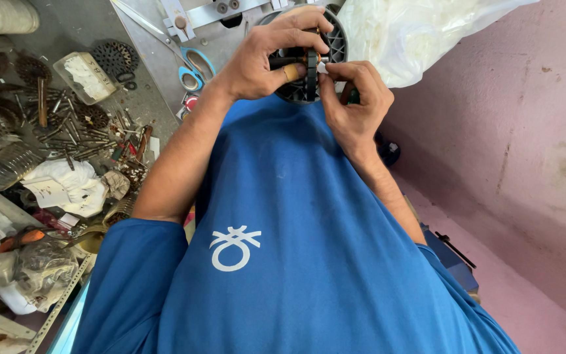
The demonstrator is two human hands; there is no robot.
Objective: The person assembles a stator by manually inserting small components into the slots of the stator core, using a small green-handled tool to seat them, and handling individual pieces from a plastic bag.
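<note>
2 hands meet over a dark round part (309,82) held up in front of a blue shirt (283,229). The left hand (266,59) wraps around the part from the near side, fingers curled over its ribbed rim and thumb pressed against its edge, so the part sits between thumb and fingers. The right hand (355,101) pinches a small white piece (322,67) between thumb and forefinger, touching the part's upper edge just beside the left fingertips. Behind them lies a clear plastic bag (414,33) (crumpled, whitish). Scissors with blue handles (194,69) rest on the grey bench (99,26), near scattered metal bits (86,137).
</note>
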